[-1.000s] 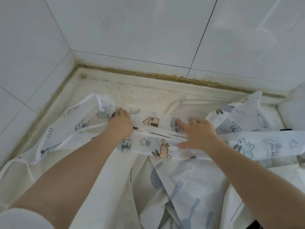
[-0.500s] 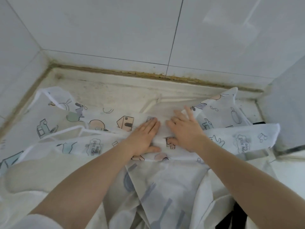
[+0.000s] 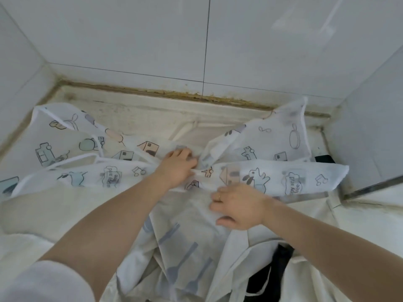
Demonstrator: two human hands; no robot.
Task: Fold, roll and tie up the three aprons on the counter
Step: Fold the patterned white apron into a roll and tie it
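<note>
A sheer white apron printed with cartoon houses and animals [image 3: 272,177] lies folded in a long band across the counter [image 3: 139,114]. My left hand [image 3: 177,167] grips its bunched middle, fingers curled into the fabric. My right hand [image 3: 237,205] sits nearer me at the band's lower edge, fingers bent and thumb underneath, pinching the cloth. Under the band lies a second sheer apron with blue fork and spoon prints [image 3: 178,243]. Plain cream cloth [image 3: 43,212] spreads to the left and the lower right; I cannot tell whether it is the third apron.
White tiled walls [image 3: 130,40] close the counter at the back, left and right. A black object [image 3: 325,159] sits at the far right, and dark cloth [image 3: 282,271] shows under the cream fabric at the lower right. A metal ledge [image 3: 370,186] runs along the right.
Both hands were pressing flat on the band's middle. Now my left hand has gathered the fabric there, and my right hand has slid back toward me to the lower edge.
</note>
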